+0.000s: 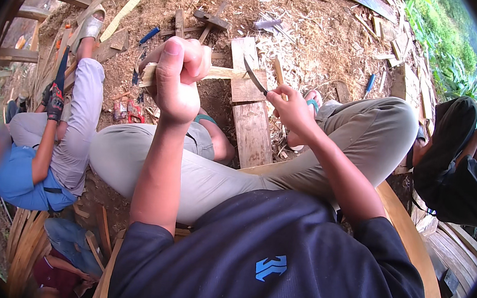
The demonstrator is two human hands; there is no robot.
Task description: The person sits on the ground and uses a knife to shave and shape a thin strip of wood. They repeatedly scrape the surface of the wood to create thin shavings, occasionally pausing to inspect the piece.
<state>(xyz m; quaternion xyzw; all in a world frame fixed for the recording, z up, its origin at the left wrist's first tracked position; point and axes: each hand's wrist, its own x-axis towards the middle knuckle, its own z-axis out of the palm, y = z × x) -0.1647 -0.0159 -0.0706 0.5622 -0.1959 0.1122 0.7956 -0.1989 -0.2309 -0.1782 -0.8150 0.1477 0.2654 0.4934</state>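
My left hand (177, 80) is closed in a fist around a pale wooden strip (225, 73). One rough end of the strip sticks out to the left of the fist, and the other reaches right over a plank. My right hand (296, 113) is closed on a knife with a dark, curved blade (253, 77); its handle is mostly hidden by the fingers. The blade points up and left, close to the strip's right end; whether they touch I cannot tell. A thin wooden stick (280, 71) shows just above my right hand. Below lie wooden boards (252, 136) between my legs.
Shavings and offcuts cover the ground. A wooden mallet (212, 20), a blue-handled tool (149, 35) and another blue tool (369, 83) lie ahead. A gloved person in blue (48, 153) sits left; another in dark clothes (452, 164) sits right. A third person (70, 253) is lower left.
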